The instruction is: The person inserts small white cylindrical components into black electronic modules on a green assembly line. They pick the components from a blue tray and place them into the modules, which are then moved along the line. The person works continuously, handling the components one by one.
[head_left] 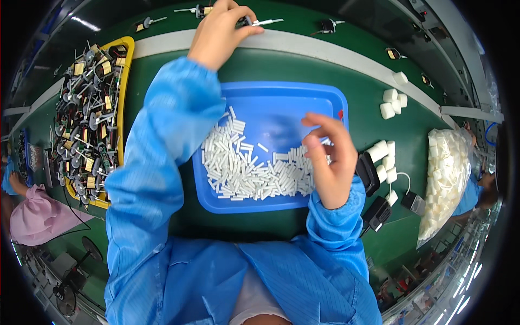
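My left hand reaches over the pale rail at the far side. Its thumb and fingers pinch a small motor-like part, mostly hidden by the fingers, with a white stick-like piece pointing right from it. My right hand hovers at the right side of a blue tray, thumb and fingers apart, with nothing visible between them. Short white tubes lie heaped in the tray's left and near parts. Similar motor-like parts lie spaced along the green strip beyond the rail.
A yellow bin piled with motor-like parts stands at left. White cylindrical pieces sit right of the tray, near dark devices with a cable. A clear bag of white pieces lies far right. Other people's sleeves show at the sides.
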Tool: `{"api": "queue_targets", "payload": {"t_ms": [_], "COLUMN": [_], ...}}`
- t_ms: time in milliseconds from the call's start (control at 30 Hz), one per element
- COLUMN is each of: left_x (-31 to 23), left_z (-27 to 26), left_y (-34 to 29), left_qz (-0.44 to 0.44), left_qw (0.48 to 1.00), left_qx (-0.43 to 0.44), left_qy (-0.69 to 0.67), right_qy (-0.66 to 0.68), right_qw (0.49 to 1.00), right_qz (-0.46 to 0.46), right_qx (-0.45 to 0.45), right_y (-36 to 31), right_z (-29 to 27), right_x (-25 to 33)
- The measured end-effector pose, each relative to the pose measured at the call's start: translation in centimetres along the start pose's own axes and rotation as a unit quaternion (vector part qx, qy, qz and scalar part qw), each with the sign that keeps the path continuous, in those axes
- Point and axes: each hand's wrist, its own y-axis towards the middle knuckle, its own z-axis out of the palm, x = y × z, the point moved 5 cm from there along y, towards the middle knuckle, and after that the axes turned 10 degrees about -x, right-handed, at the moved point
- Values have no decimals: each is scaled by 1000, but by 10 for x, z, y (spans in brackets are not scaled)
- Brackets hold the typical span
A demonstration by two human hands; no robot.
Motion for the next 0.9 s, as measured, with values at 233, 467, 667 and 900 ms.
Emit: {"api": "queue_targets", "payload": {"t_ms": [233,467,667,900], "left_x": [52,129,147,115], "left_z": [80,39,48,32], "left_y": [47,34,30,23], "left_qz": [125,-181,-269,-397], "left_qw": [961,915,937,900], "left_qx": [27,152,114,-20], "left_qy": [245,326,194,-180], "right_qy": [-69,-155,-236,-220], "right_qw": [997,983,944,955], "right_qz": [-25,-41,-176,-142], "right_qx": [18,89,150,136], "right_y": [0,-1,-23,-24], "right_z": [-1,7,47,43], "right_x": [-23,-29,-32,-24]}}
